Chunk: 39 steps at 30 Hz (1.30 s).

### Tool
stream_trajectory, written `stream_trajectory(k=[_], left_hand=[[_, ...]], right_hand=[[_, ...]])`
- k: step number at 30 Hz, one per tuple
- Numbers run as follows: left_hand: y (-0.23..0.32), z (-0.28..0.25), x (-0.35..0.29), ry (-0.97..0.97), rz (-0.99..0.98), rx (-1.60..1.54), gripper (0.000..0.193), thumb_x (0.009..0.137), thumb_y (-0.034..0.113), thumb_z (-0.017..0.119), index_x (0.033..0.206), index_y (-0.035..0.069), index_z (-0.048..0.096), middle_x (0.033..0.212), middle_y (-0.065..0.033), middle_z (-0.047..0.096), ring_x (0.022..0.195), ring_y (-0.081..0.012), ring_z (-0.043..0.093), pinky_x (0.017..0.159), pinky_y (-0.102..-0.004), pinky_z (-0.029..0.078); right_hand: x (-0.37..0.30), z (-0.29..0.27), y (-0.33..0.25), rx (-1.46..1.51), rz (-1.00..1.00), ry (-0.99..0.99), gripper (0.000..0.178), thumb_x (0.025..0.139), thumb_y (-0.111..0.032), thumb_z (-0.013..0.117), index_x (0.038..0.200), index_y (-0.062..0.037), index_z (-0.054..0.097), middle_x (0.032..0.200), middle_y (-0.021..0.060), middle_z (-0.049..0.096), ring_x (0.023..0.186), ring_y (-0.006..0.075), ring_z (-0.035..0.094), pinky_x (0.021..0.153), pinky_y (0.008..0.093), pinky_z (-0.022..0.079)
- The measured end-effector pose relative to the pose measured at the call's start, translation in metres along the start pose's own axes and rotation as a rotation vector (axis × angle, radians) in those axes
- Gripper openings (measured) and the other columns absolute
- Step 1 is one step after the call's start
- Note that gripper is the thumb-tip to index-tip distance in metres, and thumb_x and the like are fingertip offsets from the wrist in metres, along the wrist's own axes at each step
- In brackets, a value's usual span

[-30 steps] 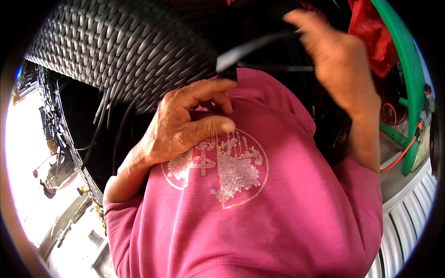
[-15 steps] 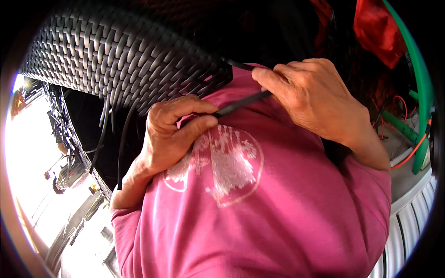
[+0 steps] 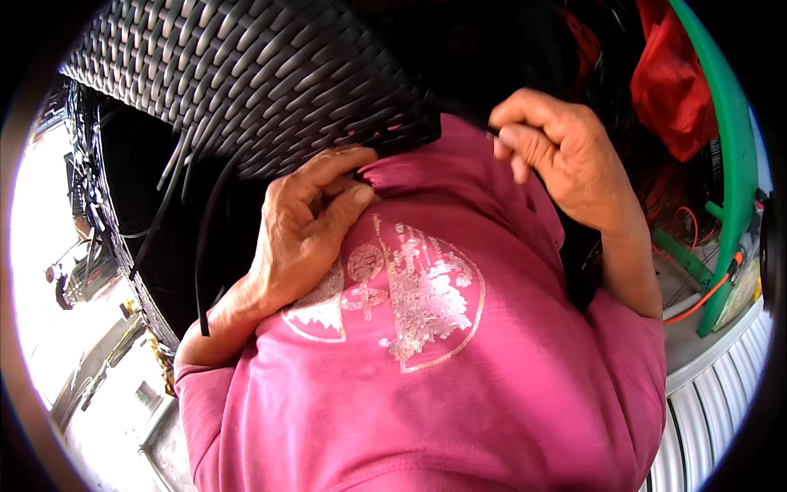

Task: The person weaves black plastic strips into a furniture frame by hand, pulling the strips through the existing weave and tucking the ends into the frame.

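A large black woven wicker piece (image 3: 246,82) fills the upper left, its edge resting against my pink printed shirt (image 3: 426,344). My left hand (image 3: 307,230) presses its fingers against the lower edge of the weave at the chest. My right hand (image 3: 566,156) is closed on a black weaving strip (image 3: 459,111) that runs from the weave's corner. Loose black strips (image 3: 201,238) hang down from the weave on the left.
A red cloth (image 3: 672,82) and a green curved tube (image 3: 730,148) stand at the upper right, with orange wire (image 3: 697,299) and corrugated metal sheet (image 3: 713,418) below. Bright pavement with clutter (image 3: 74,279) lies far left.
My right hand has come down from high at the upper right to the weave's corner, drawing the strip in short. The left hand has shifted up against the weave's edge.
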<state>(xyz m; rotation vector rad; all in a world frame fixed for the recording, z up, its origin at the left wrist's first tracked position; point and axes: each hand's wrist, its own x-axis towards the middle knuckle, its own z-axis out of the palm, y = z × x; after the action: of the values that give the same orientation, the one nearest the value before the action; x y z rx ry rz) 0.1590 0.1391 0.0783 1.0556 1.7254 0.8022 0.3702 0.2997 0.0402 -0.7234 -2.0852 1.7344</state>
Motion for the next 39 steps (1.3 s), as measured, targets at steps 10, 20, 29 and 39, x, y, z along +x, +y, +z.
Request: stream_trajectory(k=[10,20,29,39], left_hand=[[-0.003,-0.007,-0.003,-0.202,0.045,0.142,0.054,0.093,0.007,0.049,0.143,0.001,0.029,0.096,-0.0088,0.061,0.09,-0.0155,0.058,0.087,-0.0271,0.044],[-0.012,-0.01,0.039,-0.432,-0.211,-0.075,0.047,0.091,0.019,0.059,0.13,-0.002,0.041,0.083,-0.0065,0.059,0.08,-0.0121,0.055,0.079,-0.0249,0.044],[-0.003,0.009,0.038,-0.055,-0.505,-0.776,0.026,0.091,0.023,0.06,0.076,0.003,0.064,0.065,-0.0033,0.062,0.058,-0.0061,0.053,0.058,-0.0181,0.043],[0.01,0.013,0.046,0.011,-0.623,-0.679,0.036,0.092,0.026,0.056,0.067,0.001,0.063,0.061,-0.0036,0.06,0.053,-0.0075,0.05,0.055,-0.0206,0.042]], right_hand=[[0.02,0.028,-0.003,-0.116,-0.108,0.19,0.012,0.091,-0.009,0.058,0.098,0.0006,0.059,0.063,0.0039,0.053,0.054,0.0076,0.048,0.05,0.0229,0.039],[0.047,0.057,0.001,-0.064,-0.152,0.282,0.019,0.096,-0.014,0.052,0.098,0.0023,0.062,0.071,0.0017,0.056,0.05,0.0047,0.048,0.046,0.0181,0.037],[0.021,0.032,-0.005,-0.044,-0.062,0.209,0.014,0.09,-0.003,0.051,0.101,0.0006,0.06,0.062,0.0063,0.056,0.05,0.0101,0.052,0.049,0.0228,0.043],[0.008,0.024,0.005,-0.244,-0.179,0.186,0.013,0.086,-0.001,0.054,0.095,0.0006,0.064,0.066,0.0138,0.061,0.049,0.0192,0.055,0.05,0.0299,0.044]])
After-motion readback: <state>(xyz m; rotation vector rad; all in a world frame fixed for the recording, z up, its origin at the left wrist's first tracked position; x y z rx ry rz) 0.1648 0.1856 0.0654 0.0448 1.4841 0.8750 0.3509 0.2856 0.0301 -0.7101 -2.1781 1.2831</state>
